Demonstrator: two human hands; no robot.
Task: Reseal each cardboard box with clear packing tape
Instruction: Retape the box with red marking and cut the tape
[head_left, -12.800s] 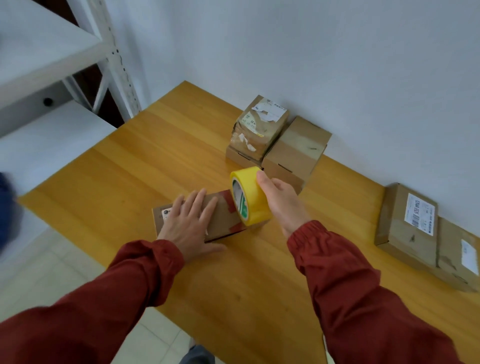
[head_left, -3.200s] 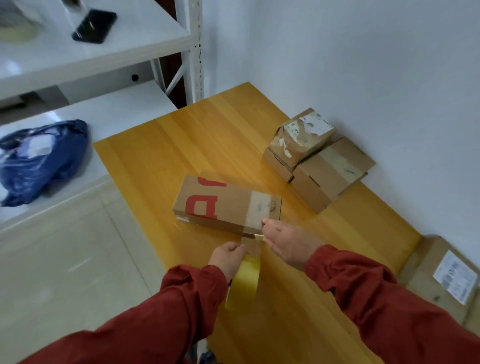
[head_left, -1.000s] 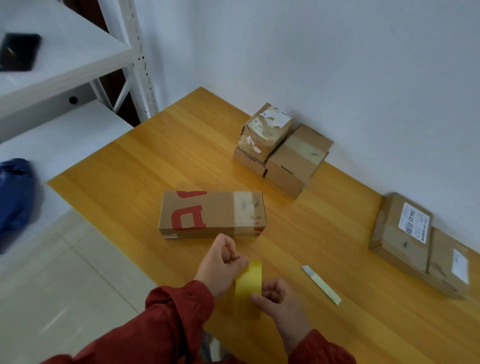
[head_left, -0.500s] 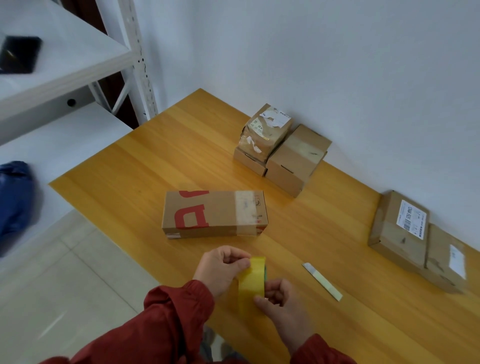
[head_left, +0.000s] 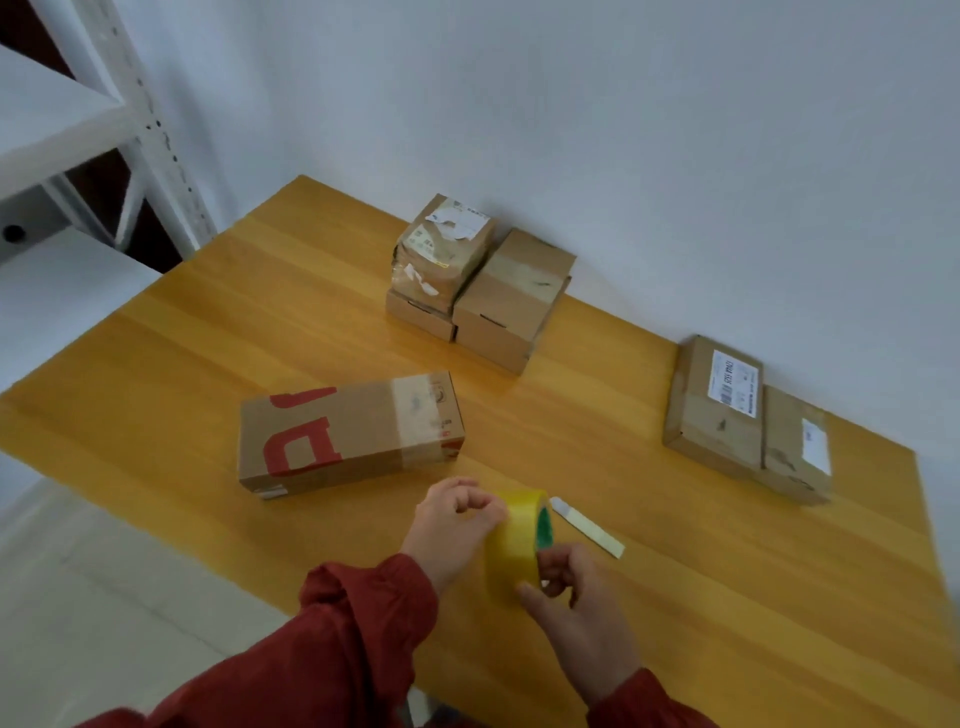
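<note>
Six cardboard boxes (head_left: 350, 431), one tape roll (head_left: 514, 540) — left hand (head_left: 452, 525), right hand (head_left: 576, 608) both clenched around it (one strip (head_left: 587, 527) beside).

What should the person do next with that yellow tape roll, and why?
Probably peel a free end loose from the tape roll. The left hand pinches at its rim while the right hand grips it, and the red-printed box shows just one tape band, near one end, so more strips seem needed.
</note>
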